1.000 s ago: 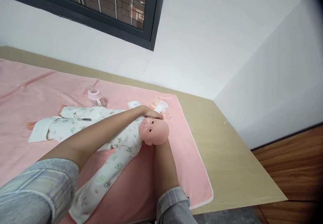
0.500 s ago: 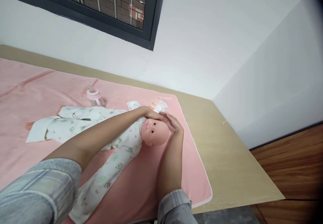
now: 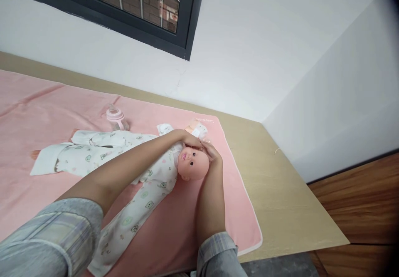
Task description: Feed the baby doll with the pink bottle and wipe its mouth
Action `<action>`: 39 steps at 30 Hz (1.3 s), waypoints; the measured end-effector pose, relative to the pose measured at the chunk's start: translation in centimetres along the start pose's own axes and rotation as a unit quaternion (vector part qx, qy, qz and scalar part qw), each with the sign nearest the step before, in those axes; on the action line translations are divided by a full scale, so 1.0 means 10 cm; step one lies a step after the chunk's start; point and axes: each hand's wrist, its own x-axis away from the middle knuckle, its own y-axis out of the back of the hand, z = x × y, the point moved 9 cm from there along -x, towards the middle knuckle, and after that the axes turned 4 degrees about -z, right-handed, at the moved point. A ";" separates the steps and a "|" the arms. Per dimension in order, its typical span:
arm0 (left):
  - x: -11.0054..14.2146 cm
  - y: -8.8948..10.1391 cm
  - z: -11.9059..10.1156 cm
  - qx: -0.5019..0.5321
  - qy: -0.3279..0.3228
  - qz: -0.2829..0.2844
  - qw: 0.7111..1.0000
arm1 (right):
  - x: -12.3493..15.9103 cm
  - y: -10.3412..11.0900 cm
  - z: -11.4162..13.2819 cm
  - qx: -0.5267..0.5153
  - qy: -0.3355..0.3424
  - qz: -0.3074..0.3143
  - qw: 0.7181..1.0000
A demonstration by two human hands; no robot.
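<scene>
Your left hand [image 3: 193,141] and right hand [image 3: 213,151] meet around the far side of the bald, pink, plastic-looking doll [image 3: 163,169] in white printed clothes, lying on the pink cloth blanket [image 3: 238,214]; whether their fingers clamp its head cannot be told. Uneven pressure from your hands could, in judgement, roll that head sideways. One second earlier, your right hand was hidden behind it.

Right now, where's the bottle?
In the head view, the bottle is left of centre on the blanket, just beyond the doll.
</scene>
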 end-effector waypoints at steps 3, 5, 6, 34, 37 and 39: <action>0.11 0.16 0.04 -0.036 0.002 -0.017 0.999 | -0.04 0.00 -0.02 -0.013 0.004 0.001 1.000; 0.21 0.34 0.11 -0.059 0.014 -0.069 0.996 | -0.06 0.03 -0.03 -0.016 0.004 -0.014 1.000; 0.27 0.43 0.15 -0.067 0.024 -0.097 0.993 | -0.06 0.05 -0.02 -0.017 0.007 -0.019 1.000; 1.14 0.64 0.10 0.170 -0.019 -0.278 0.945 | 0.39 -0.34 0.40 0.046 0.099 0.088 0.990; 1.25 0.60 0.05 0.117 -0.041 -0.258 0.958 | 0.29 -0.31 0.29 0.031 0.091 0.090 0.991; 1.31 0.54 0.02 0.082 -0.055 -0.238 0.966 | 0.23 -0.30 0.23 0.016 0.086 0.091 0.992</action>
